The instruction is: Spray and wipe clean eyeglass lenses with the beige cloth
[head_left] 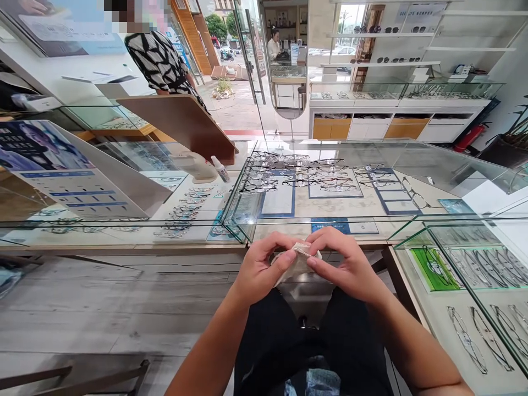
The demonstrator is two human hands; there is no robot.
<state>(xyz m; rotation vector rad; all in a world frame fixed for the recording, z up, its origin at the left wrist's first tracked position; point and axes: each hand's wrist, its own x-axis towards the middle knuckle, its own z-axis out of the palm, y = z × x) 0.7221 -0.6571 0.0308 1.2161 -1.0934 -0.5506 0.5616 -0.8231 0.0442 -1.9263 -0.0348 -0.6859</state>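
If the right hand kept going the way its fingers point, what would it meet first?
Past the pale cloth-like piece it pinches, the right hand would likely meet the left hand first; depth is unclear.

Between one and two o'clock on my feed, I can read "SEE LIFE" in capitals on the pale wall sign (419, 12) above the shelves; the word following it is too soft for me to spell. At about ten o'clock, the large blue-and-white poster (72, 27) carries small white print I can't resolve. Near nine o'clock, the standing board (61, 170) bears white lettering I can't read. Just off centre, toward four o'clock, the blue card (330, 225) shows illegible white lettering.
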